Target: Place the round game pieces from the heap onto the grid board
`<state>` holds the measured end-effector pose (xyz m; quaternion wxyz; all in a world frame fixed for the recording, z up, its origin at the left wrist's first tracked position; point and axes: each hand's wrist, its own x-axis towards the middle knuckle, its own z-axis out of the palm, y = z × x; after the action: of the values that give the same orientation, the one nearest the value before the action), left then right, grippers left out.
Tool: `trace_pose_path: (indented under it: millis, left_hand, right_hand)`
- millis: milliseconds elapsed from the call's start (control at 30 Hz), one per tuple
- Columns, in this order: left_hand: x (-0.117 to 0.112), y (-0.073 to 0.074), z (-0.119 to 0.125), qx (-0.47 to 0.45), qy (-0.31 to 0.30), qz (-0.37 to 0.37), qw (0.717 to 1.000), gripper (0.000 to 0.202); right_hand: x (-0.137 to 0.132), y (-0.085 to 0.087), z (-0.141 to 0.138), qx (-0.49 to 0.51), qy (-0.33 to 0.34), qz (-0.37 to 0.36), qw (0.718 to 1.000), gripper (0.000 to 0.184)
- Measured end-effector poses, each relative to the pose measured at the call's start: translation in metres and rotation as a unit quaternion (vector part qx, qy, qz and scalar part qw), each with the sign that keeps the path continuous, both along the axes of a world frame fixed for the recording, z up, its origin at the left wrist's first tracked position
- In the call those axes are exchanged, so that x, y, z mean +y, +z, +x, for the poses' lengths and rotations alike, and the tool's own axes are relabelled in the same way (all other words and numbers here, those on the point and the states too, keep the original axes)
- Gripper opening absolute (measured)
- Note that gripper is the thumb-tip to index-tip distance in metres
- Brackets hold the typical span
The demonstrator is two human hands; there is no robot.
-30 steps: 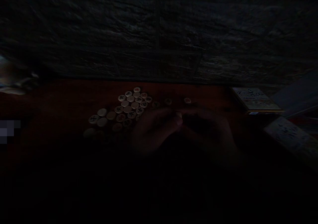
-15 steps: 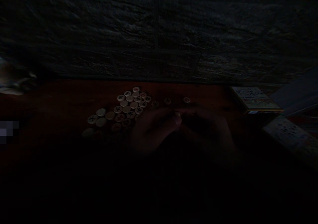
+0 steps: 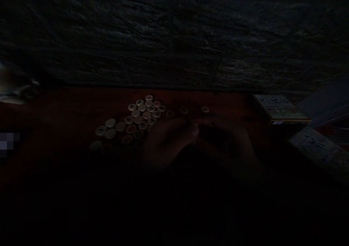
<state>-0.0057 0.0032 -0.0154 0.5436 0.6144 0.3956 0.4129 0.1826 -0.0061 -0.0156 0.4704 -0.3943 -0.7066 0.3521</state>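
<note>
At the left edge of the frame, a pale object (image 3: 12,89), cut off and too dark to name, sits at about mid-height, with a blocky patch (image 3: 7,144) of blurred squares below it. A reddish-brown counter (image 3: 73,107) runs across the middle, its lower part lost in black. Left of centre, round pale game pieces (image 3: 139,119) lie flat in a loose, slanting group; some faces bear dark marks, some red ones, others look plain. At the group's lower left, one dark-marked disc (image 3: 101,131) lies just beside two plain ones.

In the centre, the left hand (image 3: 166,140) is curled, covering the group's right side from view, its thumb and fingers pinching a small pale piece (image 3: 194,125) of which only an edge shows. The right hand (image 3: 236,135), just right of it, is bent, fingertips meeting the left's at that piece; I cannot tell whether it grips too. Beyond the hands, three more discs (image 3: 183,110) lie in a spaced row, the rightmost with a reddish mark.

At right, a flat box or book (image 3: 280,108) with a printed top lies near the dark stone wall (image 3: 174,38) that fills the upper frame. A second printed item (image 3: 316,144) sits lower, toward the right edge.
</note>
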Motion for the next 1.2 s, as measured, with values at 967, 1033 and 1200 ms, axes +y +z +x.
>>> trace_pose_path:
  millis: [967,1033,1200]
  left_hand:
    - [0.0003,0.0006,0.0004,0.028,-0.015,0.008,0.999,0.029]
    - [-0.0004,0.0034,0.0013,0.017,-0.02,0.004,1.0,0.027]
    - [-0.002,0.0056,0.0028,0.008,-0.012,-0.005,1.0,0.026]
  right_hand:
    - [-0.0002,-0.0004,0.0013,-0.003,0.006,-0.002,1.0,0.027]
    - [0.0,0.0,0.0018,0.001,0.02,-0.008,1.0,0.028]
    - [0.0004,0.0009,0.0022,-0.005,0.03,0.002,1.0,0.027]
